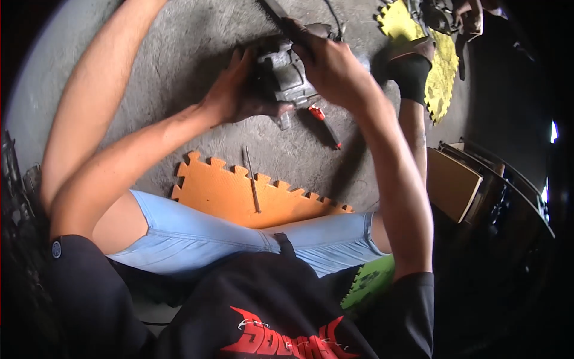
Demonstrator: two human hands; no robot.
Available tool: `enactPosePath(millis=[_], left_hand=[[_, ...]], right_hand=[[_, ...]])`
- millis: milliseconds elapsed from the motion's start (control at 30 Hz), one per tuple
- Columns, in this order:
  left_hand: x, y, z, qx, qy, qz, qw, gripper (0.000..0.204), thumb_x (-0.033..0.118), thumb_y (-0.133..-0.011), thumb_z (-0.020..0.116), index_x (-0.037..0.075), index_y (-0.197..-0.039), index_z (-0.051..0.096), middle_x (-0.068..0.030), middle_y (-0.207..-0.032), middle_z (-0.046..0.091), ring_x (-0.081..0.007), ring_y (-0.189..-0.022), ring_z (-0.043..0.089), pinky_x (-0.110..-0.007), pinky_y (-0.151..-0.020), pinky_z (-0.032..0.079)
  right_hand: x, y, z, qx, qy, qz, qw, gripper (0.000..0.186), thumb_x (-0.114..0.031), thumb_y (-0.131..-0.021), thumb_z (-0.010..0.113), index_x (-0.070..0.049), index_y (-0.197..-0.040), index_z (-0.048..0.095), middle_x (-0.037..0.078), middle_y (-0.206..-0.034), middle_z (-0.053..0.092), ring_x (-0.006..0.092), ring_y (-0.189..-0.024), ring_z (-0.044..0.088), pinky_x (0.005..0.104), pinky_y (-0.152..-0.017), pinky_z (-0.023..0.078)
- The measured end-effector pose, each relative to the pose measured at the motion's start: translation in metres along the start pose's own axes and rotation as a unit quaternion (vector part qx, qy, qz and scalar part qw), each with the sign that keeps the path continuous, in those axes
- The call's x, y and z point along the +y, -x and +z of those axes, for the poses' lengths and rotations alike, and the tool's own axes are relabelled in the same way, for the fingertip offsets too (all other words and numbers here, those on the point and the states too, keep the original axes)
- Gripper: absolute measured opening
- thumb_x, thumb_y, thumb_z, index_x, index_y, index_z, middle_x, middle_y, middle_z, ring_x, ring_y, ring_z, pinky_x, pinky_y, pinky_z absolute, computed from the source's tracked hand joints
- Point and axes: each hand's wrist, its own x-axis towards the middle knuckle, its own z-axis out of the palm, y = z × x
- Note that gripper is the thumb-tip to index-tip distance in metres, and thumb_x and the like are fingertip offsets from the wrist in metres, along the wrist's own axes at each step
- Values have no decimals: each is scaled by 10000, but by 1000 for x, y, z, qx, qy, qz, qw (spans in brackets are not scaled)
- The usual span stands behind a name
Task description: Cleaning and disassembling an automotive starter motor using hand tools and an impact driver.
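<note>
A grey, greasy metal casting point(286, 76) rests on the concrete floor point(197, 66) at upper centre. My left hand point(242, 96) grips it from the left, thumb along its lower side, some fingers in shadow. My right hand point(332, 69) is closed on a dark elongated tool point(270, 13) above the casting's upper edge; the tool's far end runs out of view. A red-and-black hand tool point(326, 127) lies just below the casting, to the right. Lower down, a thin metal rod point(251, 185) lies partly across an orange foam mat point(209, 191).
My bent legs point(185, 227) frame the work, the right foot point(409, 66) beside a yellow foam mat point(442, 90). Another person's hand point(469, 18) is among dark parts at top right. Flat boards point(454, 182) stand at right; a green mat point(368, 281) lies below.
</note>
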Motion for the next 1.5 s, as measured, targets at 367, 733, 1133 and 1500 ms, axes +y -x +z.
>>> enactPosePath(millis=[367,733,1133,1500], left_hand=[[17,1,-19,-53,-24,-45,997,1361,611,-560,870,-187,-1420,180,-342,-1435,319,-422,-1360,343,-447,-1154,291],[11,-7,-9,35,89,-7,995,916,707,-865,496,-65,-1354,441,-282,-1318,476,-394,-1225,485,-457,-1064,375],[13,0,-10,-9,46,-122,991,986,722,-886,418,-132,-1378,377,-338,-1373,432,-436,-1293,413,-432,-1133,287],[-4,-1,4,41,50,-116,991,835,595,-978,343,-129,-1393,363,-303,-1423,415,-382,-1339,397,-396,-1125,279]], right_hand=[[-17,117,28,145,-230,157,949,610,-60,-943,537,-80,-1501,291,317,-890,636,474,-779,647,503,-621,504],[-14,55,29,120,-147,78,979,559,-87,-964,478,-150,-1498,328,247,-639,623,427,-529,623,496,-490,505],[-33,193,40,67,-382,259,885,570,-67,-987,476,-160,-1519,295,164,-642,571,240,-524,571,348,-545,480],[-70,122,52,169,-627,344,679,355,-213,-1011,483,-33,-1297,374,77,-623,543,168,-470,520,328,-436,397]])
